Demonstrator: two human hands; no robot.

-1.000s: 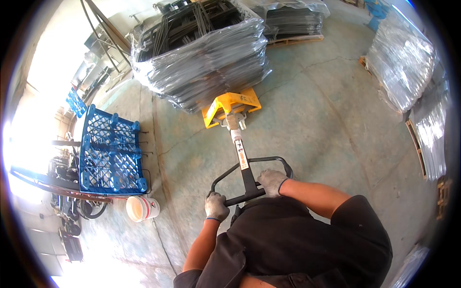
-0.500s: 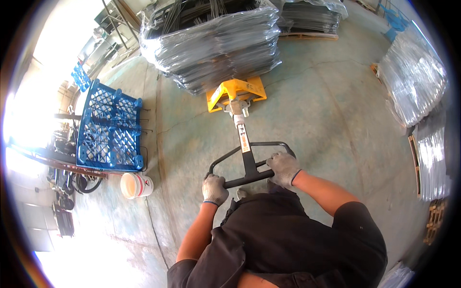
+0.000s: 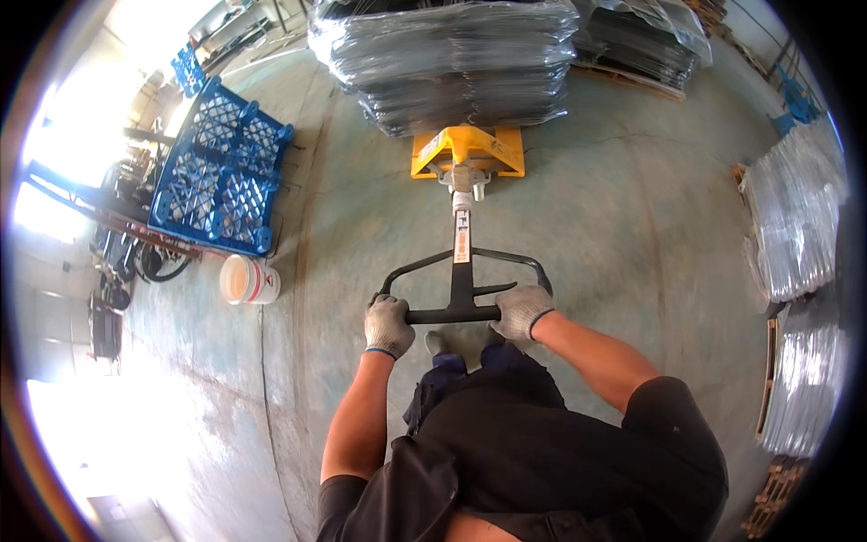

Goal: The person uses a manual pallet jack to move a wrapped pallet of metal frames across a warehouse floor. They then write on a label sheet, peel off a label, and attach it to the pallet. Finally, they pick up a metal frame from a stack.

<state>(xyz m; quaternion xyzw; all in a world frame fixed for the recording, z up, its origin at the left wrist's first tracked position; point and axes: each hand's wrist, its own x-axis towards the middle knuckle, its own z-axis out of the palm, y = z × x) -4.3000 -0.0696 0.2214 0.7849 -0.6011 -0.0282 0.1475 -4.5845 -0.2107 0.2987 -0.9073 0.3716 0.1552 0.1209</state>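
Note:
Both of my hands wear pale knitted work gloves and grip the black loop handle [image 3: 452, 315] of a yellow pallet jack [image 3: 468, 149]. My left hand [image 3: 389, 326] wraps the left end of the bar. Closed round the right end is my right hand [image 3: 522, 312], close beside the small black release lever [image 3: 495, 289]. The handle's shaft runs away from me to the yellow body. Just beyond the body rises a tall stack wrapped in clear film [image 3: 452, 68], with dark material inside; the jack's forks are hidden beneath it.
On the left a blue plastic pallet [image 3: 221, 172] stands near a white bucket [image 3: 250, 281]. Another wrapped stack [image 3: 637, 45] sits on a wooden pallet at the back right. Film-wrapped stacks [image 3: 795, 212] and wooden pallets [image 3: 777, 495] line the right side.
The view has turned, with the handle now squarer to me. The wrapped load and jack body sit higher and slightly farther right in view. Both hands keep their grip.

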